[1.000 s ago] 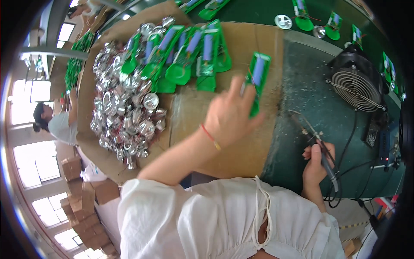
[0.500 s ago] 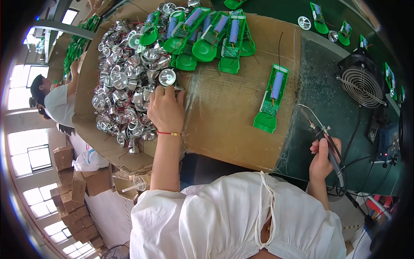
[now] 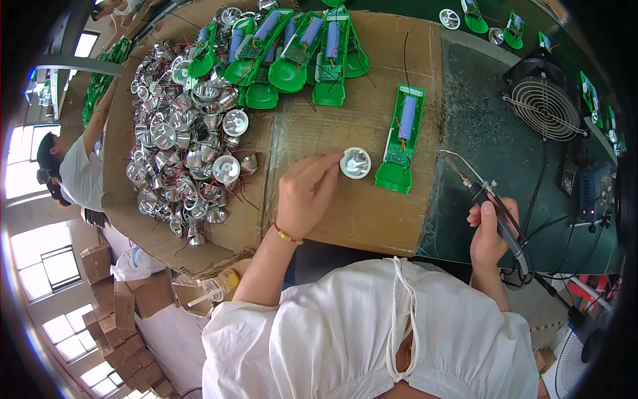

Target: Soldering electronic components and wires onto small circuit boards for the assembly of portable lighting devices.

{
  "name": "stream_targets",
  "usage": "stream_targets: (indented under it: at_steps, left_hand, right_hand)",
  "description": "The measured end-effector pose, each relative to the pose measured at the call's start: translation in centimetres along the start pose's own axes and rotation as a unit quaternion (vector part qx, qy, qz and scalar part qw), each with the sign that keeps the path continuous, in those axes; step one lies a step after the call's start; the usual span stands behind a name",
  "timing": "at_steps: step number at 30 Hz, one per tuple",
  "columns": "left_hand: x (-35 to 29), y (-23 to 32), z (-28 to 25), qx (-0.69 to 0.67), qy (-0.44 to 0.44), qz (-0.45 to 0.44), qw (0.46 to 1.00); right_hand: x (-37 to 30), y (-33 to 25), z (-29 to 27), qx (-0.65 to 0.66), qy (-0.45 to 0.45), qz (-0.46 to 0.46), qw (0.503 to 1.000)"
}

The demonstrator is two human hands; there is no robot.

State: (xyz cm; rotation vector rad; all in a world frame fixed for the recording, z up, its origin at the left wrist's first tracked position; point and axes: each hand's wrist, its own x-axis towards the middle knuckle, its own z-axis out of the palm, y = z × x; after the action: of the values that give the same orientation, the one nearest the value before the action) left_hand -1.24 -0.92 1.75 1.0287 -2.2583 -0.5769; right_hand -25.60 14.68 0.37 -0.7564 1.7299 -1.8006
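My left hand point(image 3: 309, 191) pinches the edge of a round silver reflector cup point(image 3: 355, 163) with a white rim, above the cardboard work mat point(image 3: 319, 229). Just right of the cup lies a single green housing point(image 3: 397, 167) with a purple battery cell, a small circuit board and thin wires. Out to the right, my right hand point(image 3: 490, 229) is wrapped round a black soldering iron point(image 3: 503, 229). A thin bent metal tube runs along the iron, and its tip points up and left, apart from the housing.
A carton point(image 3: 126, 206) heaped with reflector cups point(image 3: 174, 120) stands at left. Several filled green housings point(image 3: 290, 70) lie at the far side. On the right are a round fan point(image 3: 546, 110) with a wire grille and a blue station box point(image 3: 596, 199). Another person point(image 3: 73, 159) works at far left.
My left hand has moved right from the heap, bringing a reflector cup beside the green housing. My right hand keeps the soldering iron in nearly the same place. The view has shifted slightly.
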Motion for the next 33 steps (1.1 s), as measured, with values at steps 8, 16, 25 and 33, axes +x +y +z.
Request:
stream_targets:
  at_steps: [8,16,25,33]
  left_hand:
    - [1.0,1.7,1.5,-0.384,0.024,-0.226,0.895]
    - [1.6,2.8,2.3,-0.378,-0.084,-0.351,0.853]
    - [1.3,3.4,4.4,-0.174,-0.05,-0.197,0.964]
    - [1.6,3.3,4.9,-0.198,-0.054,-0.253,0.945]
  right_hand:
    - [-0.3,-0.8,0.5,0.011,-0.021,-0.003,1.0]
    - [0.0,-1.0,1.3,0.02,-0.115,-0.106,0.987]
    - [0.1,-0.5,2.2,-0.046,-0.16,-0.059,0.984]
    - [0.2,-0.1,3.0,-0.015,-0.138,-0.032,0.99]
